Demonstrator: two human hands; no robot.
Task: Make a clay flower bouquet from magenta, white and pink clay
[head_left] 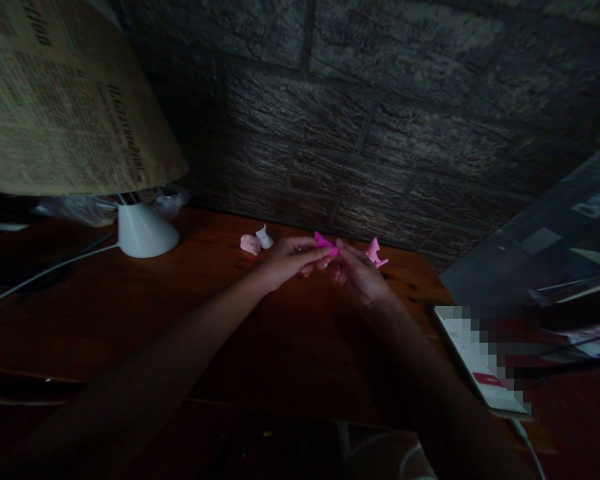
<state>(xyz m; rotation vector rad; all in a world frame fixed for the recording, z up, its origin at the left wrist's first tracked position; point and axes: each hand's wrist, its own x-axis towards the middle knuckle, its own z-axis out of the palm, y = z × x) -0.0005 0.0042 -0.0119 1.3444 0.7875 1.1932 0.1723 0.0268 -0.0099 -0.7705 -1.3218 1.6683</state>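
Note:
A bright magenta piece (pixel 324 243), soft-looking like modelling clay, is pinched between my two hands above the wooden table. My left hand (pixel 294 257) grips it from the left with thumb and fingers. From the right, my right hand (pixel 359 272) holds its other end with the fingertips. Just beyond my right hand lies a light pink shaped piece (pixel 375 253) with pointed ends. Left of my hands, a pale pink lump (pixel 250 245) rests beside a small white piece (pixel 264 237). My fingers hide part of the magenta piece.
A lamp with a newspaper-print shade (pixel 75 107) and white base (pixel 145 230) stands at the left, its white cord (pixel 50 275) trailing off. A dark brick wall (pixel 300 127) backs the wooden table (pixel 220 320). A tablet-like device (pixel 473 353) lies at the right edge.

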